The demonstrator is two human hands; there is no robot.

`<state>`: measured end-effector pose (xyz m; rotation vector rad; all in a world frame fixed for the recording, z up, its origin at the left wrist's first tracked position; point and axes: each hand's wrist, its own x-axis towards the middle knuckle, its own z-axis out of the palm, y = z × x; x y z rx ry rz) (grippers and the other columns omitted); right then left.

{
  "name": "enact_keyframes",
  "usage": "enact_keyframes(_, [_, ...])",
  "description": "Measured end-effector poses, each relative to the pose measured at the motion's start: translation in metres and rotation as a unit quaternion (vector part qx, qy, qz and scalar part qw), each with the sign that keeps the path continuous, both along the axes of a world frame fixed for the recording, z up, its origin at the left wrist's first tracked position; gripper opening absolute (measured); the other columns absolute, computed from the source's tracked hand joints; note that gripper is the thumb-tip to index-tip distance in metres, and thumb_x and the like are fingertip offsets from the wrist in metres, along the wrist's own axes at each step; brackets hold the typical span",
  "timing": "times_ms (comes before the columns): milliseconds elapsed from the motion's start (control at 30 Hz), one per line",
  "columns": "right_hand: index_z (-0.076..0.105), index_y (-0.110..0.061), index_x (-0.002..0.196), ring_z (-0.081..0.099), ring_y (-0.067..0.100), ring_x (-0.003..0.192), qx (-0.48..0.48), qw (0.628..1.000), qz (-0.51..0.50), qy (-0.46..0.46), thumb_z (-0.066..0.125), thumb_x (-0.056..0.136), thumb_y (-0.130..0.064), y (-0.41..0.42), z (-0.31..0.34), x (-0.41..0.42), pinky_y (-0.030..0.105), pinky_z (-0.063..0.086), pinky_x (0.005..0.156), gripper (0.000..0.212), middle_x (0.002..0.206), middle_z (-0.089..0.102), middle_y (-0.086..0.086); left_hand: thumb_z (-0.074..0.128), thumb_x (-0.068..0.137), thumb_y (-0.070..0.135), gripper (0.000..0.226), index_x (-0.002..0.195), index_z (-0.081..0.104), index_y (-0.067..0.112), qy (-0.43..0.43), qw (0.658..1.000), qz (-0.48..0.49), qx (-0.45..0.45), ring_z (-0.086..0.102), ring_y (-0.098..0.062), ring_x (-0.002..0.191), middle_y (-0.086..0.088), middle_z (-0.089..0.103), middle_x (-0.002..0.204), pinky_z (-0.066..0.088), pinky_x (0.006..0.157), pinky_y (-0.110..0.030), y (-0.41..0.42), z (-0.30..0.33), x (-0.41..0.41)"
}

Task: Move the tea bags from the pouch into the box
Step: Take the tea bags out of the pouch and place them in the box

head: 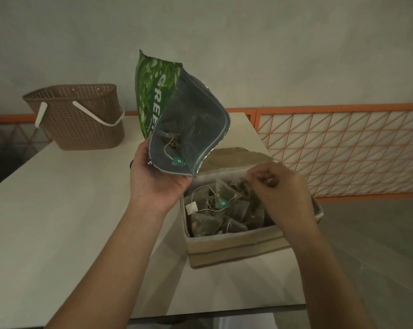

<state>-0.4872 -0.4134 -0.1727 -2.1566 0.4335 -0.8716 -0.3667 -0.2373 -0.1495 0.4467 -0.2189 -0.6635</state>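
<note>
Overhead, left hand [156, 180] gripping tilted pouch [177, 119]; right hand [280, 188], fingers curled, pinch uncertain, above box [236, 245].

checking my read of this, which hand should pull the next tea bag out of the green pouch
Right hand: it hovers free over the beige box, beside the green foil pouch mouth, which the left hand grips.
</note>
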Motion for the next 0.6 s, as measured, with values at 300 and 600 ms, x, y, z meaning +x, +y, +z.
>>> enact_keyframes(300, [0.070, -0.024, 0.103, 0.054, 0.018, 0.099, -0.071, 0.992, 0.012, -0.105, 0.071, 0.083, -0.026, 0.028, 0.017, 0.004, 0.035, 0.050, 0.084, 0.020, 0.103, 0.054, -0.008, 0.063, 0.082, 0.040, 0.048, 0.121, 0.073, 0.014, 0.008, 1.000, -0.008, -0.006, 0.064, -0.033, 0.114, -0.015, 0.063, 0.137, 0.061, 0.079, -0.039, 0.001, -0.003, 0.000])
enact_keyframes(600, [0.076, -0.021, 0.102, 0.051, 0.022, 0.100, -0.422, 0.898, 0.125, 0.008, 0.048, 0.081, -0.021, 0.070, 0.061, 0.044, 0.033, 0.031, 0.089, 0.035, 0.099, 0.064, -0.003, 0.041, 0.101, 0.042, 0.048, 0.110, 0.076, 0.011, -0.017, 0.999, 0.019, 0.026, 0.071, -0.021, 0.099, -0.008, 0.073, 0.112, 0.058, 0.083, -0.030, 0.002, -0.006, 0.000])
